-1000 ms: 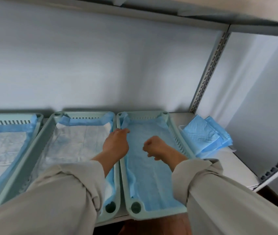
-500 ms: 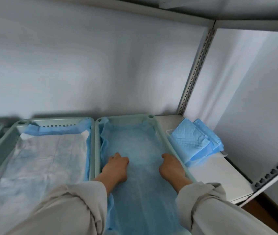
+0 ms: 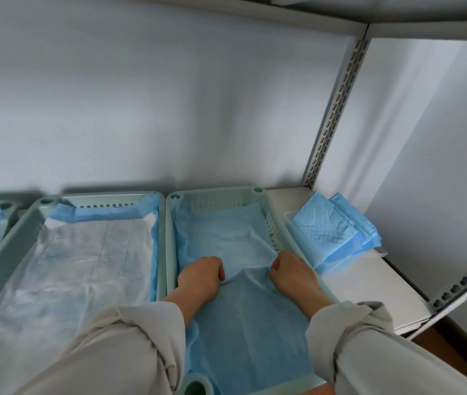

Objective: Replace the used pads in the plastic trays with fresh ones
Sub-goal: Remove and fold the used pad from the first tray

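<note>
A pale green plastic tray (image 3: 218,193) sits on the shelf with a blue pad (image 3: 243,323) lying in it. My left hand (image 3: 199,276) and my right hand (image 3: 290,269) are both inside this tray, fingers curled, each gripping a bunch of the blue pad near its middle. The pad wrinkles between them and its far edge lies short of the tray's back wall. To the left, a second green tray (image 3: 98,195) holds a pad with its white side up (image 3: 84,266) and blue edges.
A stack of folded blue pads (image 3: 332,229) lies on the white shelf (image 3: 369,286) right of the tray. A third tray (image 3: 7,208) shows at the far left. A slotted metal upright (image 3: 334,109) stands at the back right, with the wall behind.
Both hands have drawn back toward me from the far end of the tray and now bunch the blue pad, which has slid away from the back wall.
</note>
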